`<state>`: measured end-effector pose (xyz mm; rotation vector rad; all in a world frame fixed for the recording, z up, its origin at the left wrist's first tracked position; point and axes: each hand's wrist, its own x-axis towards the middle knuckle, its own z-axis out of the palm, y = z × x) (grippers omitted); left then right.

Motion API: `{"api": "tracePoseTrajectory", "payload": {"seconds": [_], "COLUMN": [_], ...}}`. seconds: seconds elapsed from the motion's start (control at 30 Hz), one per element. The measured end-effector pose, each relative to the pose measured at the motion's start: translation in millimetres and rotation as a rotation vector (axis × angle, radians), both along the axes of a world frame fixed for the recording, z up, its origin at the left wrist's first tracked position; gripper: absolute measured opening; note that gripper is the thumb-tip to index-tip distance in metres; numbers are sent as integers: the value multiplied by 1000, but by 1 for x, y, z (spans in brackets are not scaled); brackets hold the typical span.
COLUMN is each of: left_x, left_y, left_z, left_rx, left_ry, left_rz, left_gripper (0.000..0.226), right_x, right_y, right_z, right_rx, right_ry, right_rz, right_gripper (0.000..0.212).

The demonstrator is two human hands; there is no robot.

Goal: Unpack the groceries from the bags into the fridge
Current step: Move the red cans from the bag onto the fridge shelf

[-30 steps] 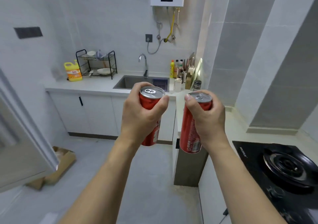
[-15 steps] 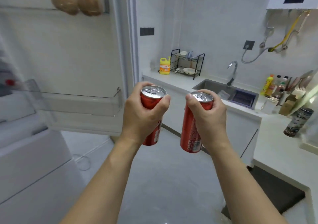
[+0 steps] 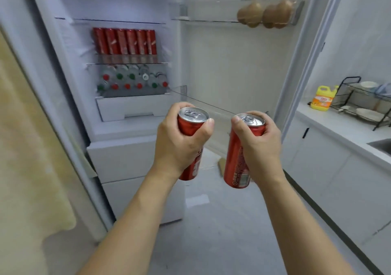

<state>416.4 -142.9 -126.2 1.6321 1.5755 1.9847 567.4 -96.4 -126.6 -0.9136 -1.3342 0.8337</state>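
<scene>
Left hand (image 3: 179,141) grips one tall red aluminium drink can (image 3: 191,124), right hand (image 3: 257,145) another (image 3: 238,162); beyond them the open white fridge (image 3: 135,145) already holds a row of red cans (image 3: 125,41), these two remain

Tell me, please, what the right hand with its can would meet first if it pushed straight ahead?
Probably the clear door shelf rail on the open fridge door, just beyond the right hand and its red can. Depth is hard to judge here.
</scene>
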Motion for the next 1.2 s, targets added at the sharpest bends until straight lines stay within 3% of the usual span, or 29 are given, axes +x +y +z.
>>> {"api": "tracePoseTrajectory", "payload": {"seconds": [0.23, 0.47, 0.97, 1.2], "left_x": [-75, -131, -193, -222], "left_y": [-22, -14, 102, 141], "left_z": [0, 4, 10, 14], "left_rx": [4, 15, 28, 24], "left_ry": [35, 45, -1, -37], "left_rz": [208, 271, 306, 372], "left_gripper": [42, 38, 49, 48], "right_x": [-88, -153, -217, -252], "right_y": [4, 25, 143, 189], "right_z": [-1, 0, 10, 16], "right_rx": [9, -6, 10, 17], "right_ry": [4, 22, 46, 66], "right_rz": [200, 295, 366, 430], "right_gripper": [24, 37, 20, 30]}}
